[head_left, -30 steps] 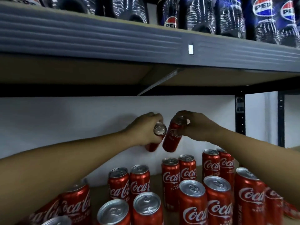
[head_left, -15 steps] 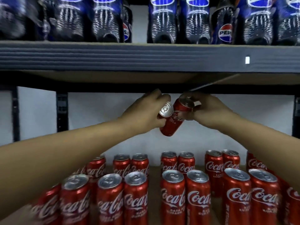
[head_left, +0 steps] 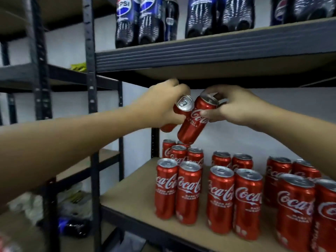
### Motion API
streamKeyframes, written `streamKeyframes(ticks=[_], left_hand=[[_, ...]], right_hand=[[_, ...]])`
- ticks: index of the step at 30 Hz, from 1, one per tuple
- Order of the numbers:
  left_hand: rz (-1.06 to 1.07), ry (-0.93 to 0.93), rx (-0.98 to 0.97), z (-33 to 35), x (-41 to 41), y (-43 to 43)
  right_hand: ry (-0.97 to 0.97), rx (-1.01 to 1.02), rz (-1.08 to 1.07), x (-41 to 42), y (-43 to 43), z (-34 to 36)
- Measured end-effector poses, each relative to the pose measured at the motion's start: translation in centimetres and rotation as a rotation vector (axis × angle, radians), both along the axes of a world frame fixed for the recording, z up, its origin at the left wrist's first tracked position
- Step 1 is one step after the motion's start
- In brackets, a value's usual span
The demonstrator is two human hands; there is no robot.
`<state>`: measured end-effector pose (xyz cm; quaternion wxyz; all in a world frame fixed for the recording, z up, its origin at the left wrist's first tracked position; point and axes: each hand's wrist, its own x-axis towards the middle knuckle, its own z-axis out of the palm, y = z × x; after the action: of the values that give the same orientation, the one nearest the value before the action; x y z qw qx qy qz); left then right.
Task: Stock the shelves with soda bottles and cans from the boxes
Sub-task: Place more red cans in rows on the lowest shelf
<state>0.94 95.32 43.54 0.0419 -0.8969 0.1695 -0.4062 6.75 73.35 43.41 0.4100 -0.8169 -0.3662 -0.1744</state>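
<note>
Red aluminium Coca-Cola can (head_left: pixel 193 124), tilted, gripped by right hand (head_left: pixel 236 109); left hand (head_left: pixel 161 106) wraps second red can (head_left: pixel 185 105), body mostly hidden. Both above rear-left corner of brown shelf board (head_left: pixel 127 197); rightmost standing cans (head_left: pixel 327 206) cut off.

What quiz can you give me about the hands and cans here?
1. True or false: the left hand and right hand each grip a can.
2. What stands on the upper shelf? A) bottles B) boxes C) jars
3. Fill in: the held cans are ____, not upright.
Key: 1 true; 2 A; 3 tilted.
</note>
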Motion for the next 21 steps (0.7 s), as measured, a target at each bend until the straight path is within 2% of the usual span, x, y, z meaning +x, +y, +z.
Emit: streamKeyframes(ticks=[7, 12, 16, 21], left_hand=[[0.239, 0.302, -0.148, 1.8, -2.8, 7.1], [0.440, 0.526, -0.190, 1.1, -1.0, 9.3], [0.498, 0.756, -0.198, -0.8, 1.1, 10.4], [0.516, 0.906, -0.169, -2.8, 2.8, 11.0]], right_hand=[[0.129, -0.108, 0.132, 0.1, 9.1, -0.1], [0.083, -0.436, 0.067, 0.4, 14.3, -1.2], [0.173, -0.682, 0.053, 0.5, 16.9, -2.9], [0.280, -0.804, 0.072, 1.5, 18.7, -5.1]])
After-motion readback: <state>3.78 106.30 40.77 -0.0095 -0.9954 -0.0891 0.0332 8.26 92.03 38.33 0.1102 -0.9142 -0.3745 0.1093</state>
